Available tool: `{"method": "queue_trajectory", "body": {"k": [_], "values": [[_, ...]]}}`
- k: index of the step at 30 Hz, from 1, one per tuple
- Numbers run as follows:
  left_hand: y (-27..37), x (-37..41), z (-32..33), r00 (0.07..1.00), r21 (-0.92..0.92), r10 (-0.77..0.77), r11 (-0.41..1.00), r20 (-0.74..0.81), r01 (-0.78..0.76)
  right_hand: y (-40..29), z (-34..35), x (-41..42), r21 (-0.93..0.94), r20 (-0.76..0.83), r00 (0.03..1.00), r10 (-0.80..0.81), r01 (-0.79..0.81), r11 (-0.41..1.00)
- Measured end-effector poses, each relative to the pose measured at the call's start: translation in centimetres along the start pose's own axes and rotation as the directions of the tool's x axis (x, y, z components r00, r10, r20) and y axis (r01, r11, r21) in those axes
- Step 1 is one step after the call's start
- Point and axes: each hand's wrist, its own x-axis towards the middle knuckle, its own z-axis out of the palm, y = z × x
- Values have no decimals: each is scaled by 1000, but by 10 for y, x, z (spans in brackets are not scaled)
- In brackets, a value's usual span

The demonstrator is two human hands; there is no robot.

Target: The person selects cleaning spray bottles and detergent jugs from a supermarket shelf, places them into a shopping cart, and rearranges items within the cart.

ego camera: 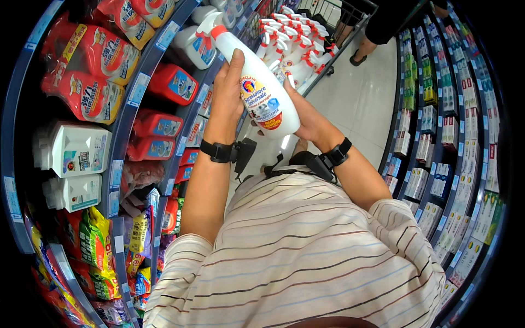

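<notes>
A white spray bottle (268, 96) with a red collar and a white trigger head is held in front of my chest. It tilts, with its nozzle end toward the upper left and its base toward the lower right. My left hand (229, 88) grips the upper side of the bottle, thumb lying along its body. My right hand (307, 112) supports the lower side near the base. The printed front label faces up toward me. Beyond the bottle, a wire shopping cart (350, 35) holds many similar spray bottles (305, 43) with red and white heads.
Shelves (141, 67) on my left carry red cleaner bottles (174, 85), white jugs (82, 149) and bagged goods (94, 242). Shelves on my right hold small boxes (416, 182). A person's leg (365, 47) stands on the tiled aisle floor (348, 98) beside the cart.
</notes>
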Motion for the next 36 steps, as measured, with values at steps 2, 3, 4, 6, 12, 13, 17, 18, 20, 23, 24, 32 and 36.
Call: {"method": "queue_trajectory", "body": {"k": [2,3,4,6,12,13,17,18,20,23,24,32,36], "values": [[-1,2,-5,1000,68,6,998,-14,-6,-1,-1,-6,72,7,1000,-7,7,997],[-1,1,-4,999,104,-25,994,-22,27,1,-1,-9,63,-12,1000,-5,6,998],[-1,0,-3,998,141,-56,988,-32,60,2,-2,-11,55,-31,1000,-3,4,999],[-1,-2,-2,997,205,-79,975,-23,82,5,-3,-13,17,-53,998,-17,18,1000],[-3,-10,0,999,222,-52,974,17,47,13,-15,-9,35,8,1000,-11,10,999],[-4,-11,0,998,218,-55,975,15,51,14,-16,-9,42,9,1000,-15,14,999],[-3,-16,-1,998,198,-62,978,10,59,17,-17,-9,58,12,1000,-14,14,998],[-2,-17,0,998,193,-63,979,10,60,17,-17,-9,61,15,1000,-14,13,998],[0,-22,1,997,199,-72,977,0,71,17,-15,-10,63,24,1000,-13,11,998],[2,-25,2,997,195,-81,977,-18,83,17,-14,-11,53,27,1000,-15,13,998],[2,-25,2,996,191,-83,978,-25,86,17,-14,-11,49,25,1000,-14,13,999],[3,-32,2,993,173,-102,979,-55,110,19,-14,-12,61,25,1000,2,-3,998],[7,-40,1,994,164,-108,980,-25,111,21,-14,-14,59,29,1000,-11,9,998]]}}
